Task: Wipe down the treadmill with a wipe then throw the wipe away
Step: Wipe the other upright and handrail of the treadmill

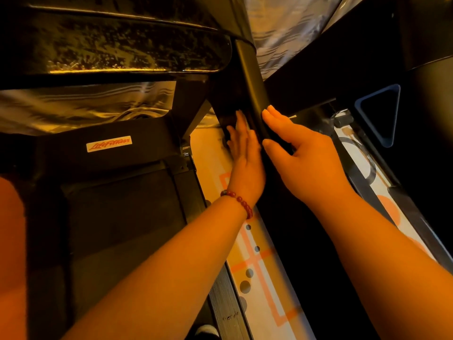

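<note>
The left hand point(245, 155) is lying flat, fingers straight, on the treadmill upright point(250, 77); the right hand point(304, 160) is grasping its right edge. Patterned floor point(259, 278) is showing alongside.

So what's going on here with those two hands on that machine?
A person has both hands on the dark upright post of a Life Fitness treadmill. The left hand, with a bead bracelet at the wrist, lies flat with straight fingers against the post's left side. The right hand clasps the post's right edge between thumb and fingers. The light is dim, and no wipe can be made out under either hand.
</note>
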Demonstrator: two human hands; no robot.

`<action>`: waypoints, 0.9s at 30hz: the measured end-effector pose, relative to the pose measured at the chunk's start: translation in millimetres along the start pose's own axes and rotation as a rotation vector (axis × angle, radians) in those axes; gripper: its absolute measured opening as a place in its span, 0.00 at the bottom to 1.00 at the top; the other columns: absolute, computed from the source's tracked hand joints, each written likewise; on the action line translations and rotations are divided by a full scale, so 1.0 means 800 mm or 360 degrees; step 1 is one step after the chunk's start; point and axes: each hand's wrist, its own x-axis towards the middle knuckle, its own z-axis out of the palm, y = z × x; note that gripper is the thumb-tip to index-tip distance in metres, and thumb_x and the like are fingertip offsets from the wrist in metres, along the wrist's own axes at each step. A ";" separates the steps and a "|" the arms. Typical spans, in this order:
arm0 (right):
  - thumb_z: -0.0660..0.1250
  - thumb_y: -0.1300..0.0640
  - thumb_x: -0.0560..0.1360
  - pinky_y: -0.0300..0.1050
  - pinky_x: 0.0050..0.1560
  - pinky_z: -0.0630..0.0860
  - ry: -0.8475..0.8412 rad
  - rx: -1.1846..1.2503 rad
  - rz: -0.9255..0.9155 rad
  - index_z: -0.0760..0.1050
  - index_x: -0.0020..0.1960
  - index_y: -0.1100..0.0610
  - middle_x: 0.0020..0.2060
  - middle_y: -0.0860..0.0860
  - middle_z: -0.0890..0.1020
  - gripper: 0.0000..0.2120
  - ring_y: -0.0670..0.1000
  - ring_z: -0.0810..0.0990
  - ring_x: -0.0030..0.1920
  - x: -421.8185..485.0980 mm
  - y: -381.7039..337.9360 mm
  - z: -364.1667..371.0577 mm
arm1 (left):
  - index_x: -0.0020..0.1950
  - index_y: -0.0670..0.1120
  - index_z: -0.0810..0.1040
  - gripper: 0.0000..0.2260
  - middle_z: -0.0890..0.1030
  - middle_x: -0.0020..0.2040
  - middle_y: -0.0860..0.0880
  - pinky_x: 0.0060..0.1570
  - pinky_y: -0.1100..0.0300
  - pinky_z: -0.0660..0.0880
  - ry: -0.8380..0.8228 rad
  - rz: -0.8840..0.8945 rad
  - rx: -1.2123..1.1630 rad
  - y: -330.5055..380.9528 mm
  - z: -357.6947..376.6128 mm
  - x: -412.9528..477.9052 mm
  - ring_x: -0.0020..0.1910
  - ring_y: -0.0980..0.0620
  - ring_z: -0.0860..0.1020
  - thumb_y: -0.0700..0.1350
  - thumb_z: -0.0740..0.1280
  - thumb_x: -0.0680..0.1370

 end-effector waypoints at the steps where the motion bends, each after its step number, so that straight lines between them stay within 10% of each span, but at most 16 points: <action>1: 0.65 0.59 0.78 0.16 0.58 0.59 0.0016 0.0001 0.0008 0.67 0.72 0.47 0.70 0.41 0.70 0.23 0.30 0.59 0.65 0.000 0.000 0.000 | 0.72 0.68 0.41 0.20 0.41 0.79 0.55 0.76 0.42 0.43 -0.0020 0.0058 -0.0052 0.002 0.003 -0.013 0.77 0.55 0.37 0.56 0.47 0.84; 5: 0.63 0.61 0.77 0.22 0.60 0.64 0.0096 -0.0007 0.0081 0.71 0.69 0.49 0.67 0.44 0.74 0.21 0.33 0.65 0.65 -0.007 -0.004 -0.003 | 0.64 0.80 0.42 0.20 0.41 0.79 0.55 0.75 0.40 0.49 -0.0036 0.0031 -0.0198 0.014 0.007 -0.031 0.77 0.54 0.39 0.68 0.47 0.75; 11: 0.63 0.61 0.78 0.43 0.65 0.72 0.0020 -0.0139 0.0063 0.69 0.71 0.50 0.70 0.45 0.72 0.23 0.48 0.73 0.67 -0.016 -0.016 -0.010 | 0.76 0.66 0.43 0.28 0.41 0.79 0.54 0.75 0.41 0.44 -0.0016 0.0058 -0.0209 0.029 0.002 -0.010 0.77 0.53 0.39 0.65 0.48 0.77; 15: 0.60 0.58 0.81 0.33 0.67 0.57 -0.0198 -0.0242 0.0080 0.62 0.75 0.47 0.73 0.43 0.65 0.23 0.42 0.59 0.74 -0.027 -0.013 -0.024 | 0.68 0.79 0.44 0.26 0.44 0.79 0.57 0.74 0.38 0.50 -0.0176 0.0089 -0.0233 0.002 0.006 -0.040 0.78 0.51 0.45 0.73 0.53 0.73; 27: 0.61 0.57 0.81 0.25 0.61 0.57 -0.0173 -0.0221 0.0050 0.59 0.76 0.47 0.75 0.43 0.63 0.25 0.41 0.59 0.73 -0.050 -0.005 -0.018 | 0.75 0.69 0.45 0.30 0.43 0.79 0.56 0.75 0.40 0.47 -0.0116 0.0025 -0.0131 -0.010 0.008 -0.053 0.77 0.54 0.40 0.71 0.48 0.74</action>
